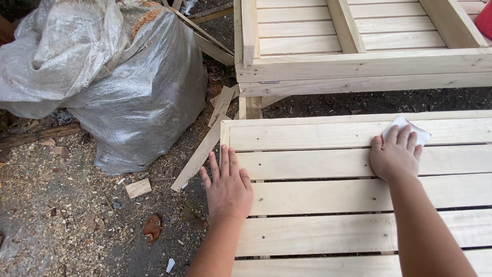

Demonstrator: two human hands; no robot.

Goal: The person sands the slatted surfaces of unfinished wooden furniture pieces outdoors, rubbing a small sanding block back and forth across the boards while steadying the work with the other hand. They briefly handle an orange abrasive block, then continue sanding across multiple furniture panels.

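Note:
A pale slatted wooden panel point(328, 200) lies flat in front of me. My left hand point(226, 185) rests flat, fingers apart, on the left ends of its slats, holding nothing. My right hand point(396, 152) presses a small white sheet, which looks like sandpaper point(414, 131), onto the top slats farther right. The sheet is mostly hidden under my fingers.
A second slatted wooden frame point(359, 64) stands just beyond the panel. A large grey woven sack point(118, 77) sits at the left on dirt strewn with sawdust and wood offcuts point(138, 188). Loose strips of wood point(201, 154) lean by the panel's left corner.

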